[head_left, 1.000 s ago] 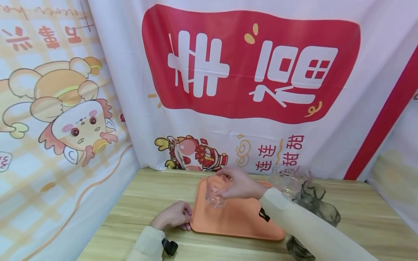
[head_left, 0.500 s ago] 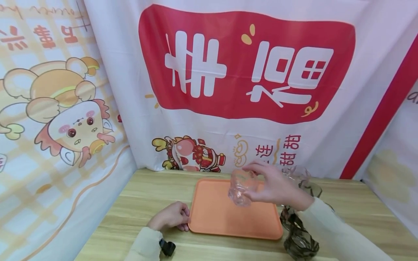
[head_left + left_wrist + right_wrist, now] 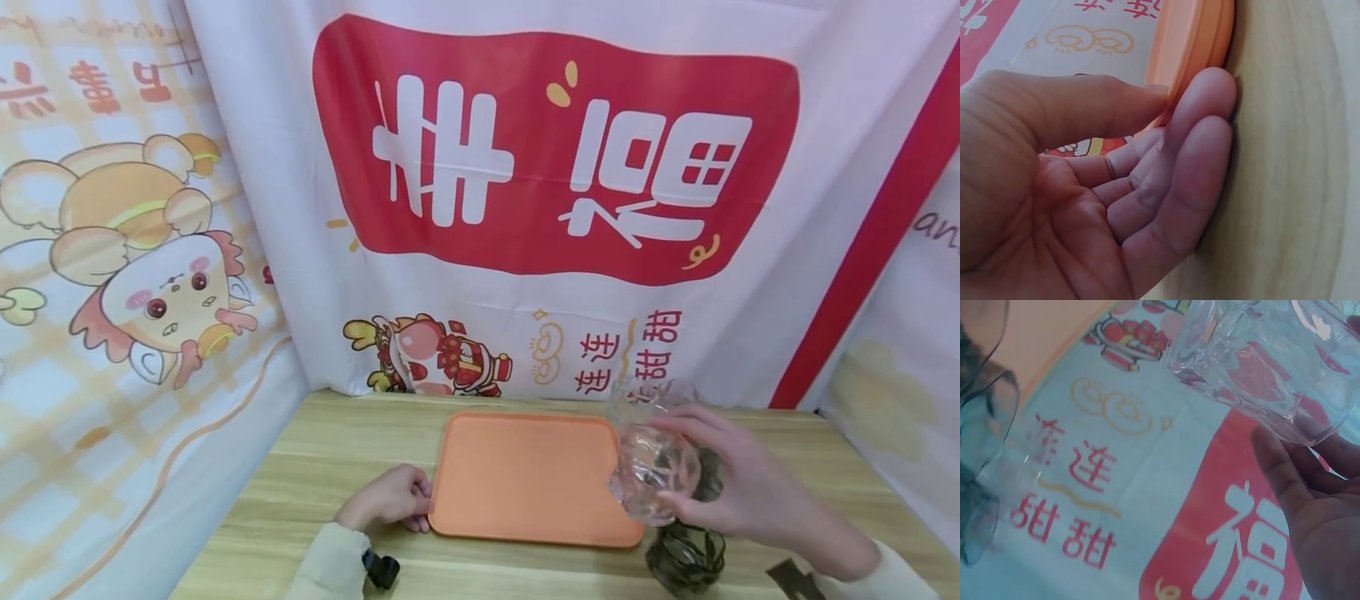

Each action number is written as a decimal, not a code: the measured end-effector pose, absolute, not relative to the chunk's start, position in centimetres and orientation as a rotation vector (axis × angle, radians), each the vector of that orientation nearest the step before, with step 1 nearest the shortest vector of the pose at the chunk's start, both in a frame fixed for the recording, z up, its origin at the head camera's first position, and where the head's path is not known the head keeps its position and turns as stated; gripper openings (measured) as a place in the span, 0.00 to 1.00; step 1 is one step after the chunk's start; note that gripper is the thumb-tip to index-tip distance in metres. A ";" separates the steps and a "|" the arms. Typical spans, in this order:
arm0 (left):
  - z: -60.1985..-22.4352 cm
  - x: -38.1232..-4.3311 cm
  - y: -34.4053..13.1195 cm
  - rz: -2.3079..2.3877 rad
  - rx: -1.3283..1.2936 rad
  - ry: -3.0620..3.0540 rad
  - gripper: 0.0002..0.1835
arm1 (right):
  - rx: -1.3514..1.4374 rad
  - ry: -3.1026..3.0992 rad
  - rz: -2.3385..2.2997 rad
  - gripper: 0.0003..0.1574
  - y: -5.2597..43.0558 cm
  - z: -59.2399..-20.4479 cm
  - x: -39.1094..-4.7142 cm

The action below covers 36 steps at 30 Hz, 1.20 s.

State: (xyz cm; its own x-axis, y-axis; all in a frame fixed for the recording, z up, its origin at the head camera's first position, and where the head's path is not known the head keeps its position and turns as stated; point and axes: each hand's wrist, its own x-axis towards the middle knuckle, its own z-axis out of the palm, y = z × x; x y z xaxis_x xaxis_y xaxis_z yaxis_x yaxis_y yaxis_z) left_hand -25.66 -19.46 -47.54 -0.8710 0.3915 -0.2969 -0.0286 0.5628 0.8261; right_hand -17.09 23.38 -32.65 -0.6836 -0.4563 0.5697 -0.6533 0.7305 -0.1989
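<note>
My right hand point(image 3: 757, 487) holds a clear glass cup point(image 3: 652, 475) between thumb and fingers, over the right edge of the orange tray point(image 3: 525, 479). In the right wrist view the fingertips lie against the wavy-walled clear glass point(image 3: 1266, 369). At the tray's left edge, near its front corner, is my left hand point(image 3: 390, 498). The left wrist view shows its thumb and forefinger pinching the orange rim point(image 3: 1194, 44), with the other fingers curled beside it along the wood. No cup stands on the tray.
A dark smoky glass point(image 3: 684, 562) stands right of the tray's front corner, with more smoky glass partly hidden behind the right hand. Further clear glass point(image 3: 626, 404) shows at the back right. A printed cloth point(image 3: 555, 333) hangs behind the wooden table point(image 3: 360, 433).
The right hand has carried the clear glass cup from above the tray's left part to the right, past its right edge. The left hand has stayed on the tray's rim.
</note>
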 end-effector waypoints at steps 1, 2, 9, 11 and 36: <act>-47.5 -25.6 -19.5 1.250 0.290 2.349 0.05 | 0.807 -2.453 0.527 0.46 23.9 -32.6 -16.6; -47.5 -25.6 -19.5 1.247 0.287 2.351 0.05 | 0.782 -2.449 0.523 0.46 24.4 -32.6 -16.2; -47.5 -25.6 -19.4 1.260 0.294 2.343 0.06 | 0.641 -2.433 0.556 0.45 28.7 -33.4 -13.4; -47.6 -25.6 -19.4 1.262 0.297 2.344 0.06 | 0.603 -2.439 0.504 0.45 29.9 -34.0 -12.9; -47.6 -25.8 -19.4 1.255 0.317 2.339 0.05 | 0.435 -2.606 0.577 0.46 36.4 -44.9 -14.2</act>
